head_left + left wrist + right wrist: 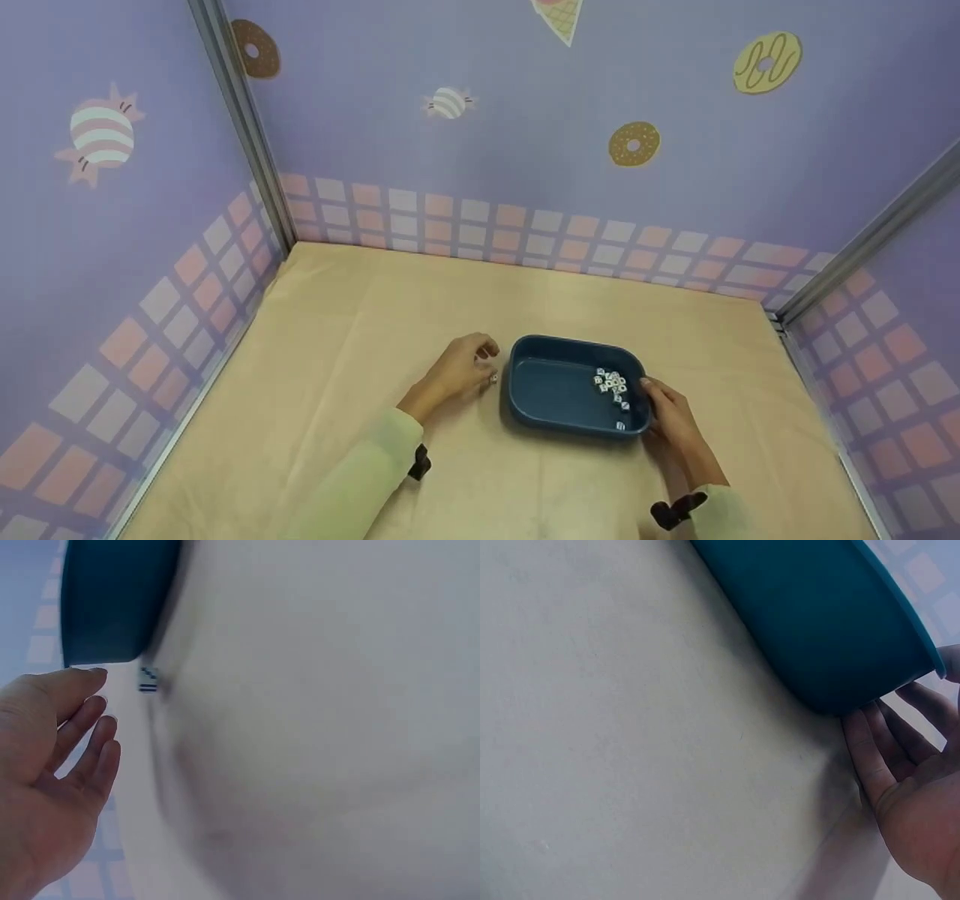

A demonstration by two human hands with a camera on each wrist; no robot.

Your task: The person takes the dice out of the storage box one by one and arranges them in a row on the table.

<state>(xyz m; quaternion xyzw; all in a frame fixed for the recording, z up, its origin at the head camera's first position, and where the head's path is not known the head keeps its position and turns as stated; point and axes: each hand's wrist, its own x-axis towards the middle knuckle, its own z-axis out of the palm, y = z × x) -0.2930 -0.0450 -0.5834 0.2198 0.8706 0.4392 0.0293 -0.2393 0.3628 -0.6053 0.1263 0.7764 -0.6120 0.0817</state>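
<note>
A dark blue rectangular dish [559, 431] with rounded corners stands on the cloth. Several small white dice [615, 382] lie in its right half. At the dish's right end, my right hand [675, 420] grips it, thumb at the rim and fingers against the outer wall and lower edge. Left of the dish, my left hand [461, 367] hovers with loosely bent fingers. A single white die [148, 679] with dark marks sits on the cloth beside the dish, close to the left fingertips, and a small gap shows between them in the left wrist view.
A pale yellow cloth [360, 330] covers the table. Purple walls [360, 105] printed with sweets and pink and white squares enclose it at the back and both sides. Metal posts [251, 127] stand at the corners.
</note>
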